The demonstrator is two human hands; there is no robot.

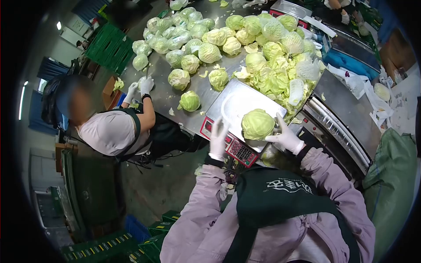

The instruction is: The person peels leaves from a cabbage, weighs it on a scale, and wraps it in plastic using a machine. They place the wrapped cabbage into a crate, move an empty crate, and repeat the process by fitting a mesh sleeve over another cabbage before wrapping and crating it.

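A round green cabbage (258,124) rests on the white plate of a weighing scale (227,99) with a red keypad panel. My right hand (286,136), in a white glove, is at the cabbage's right side, fingers spread and touching or very close to it. My left hand (218,139), gloved too, is raised over the left part of the red panel (240,151), fingers apart and holding nothing. A gap lies between my left hand and the cabbage.
Netted and bare cabbages (209,52) and a heap of loose leaves (267,79) cover much of the steel table (160,96). A co-worker (112,127) works at the left. Metal rollers (337,131) stand at the right, green crates (107,48) at the back left.
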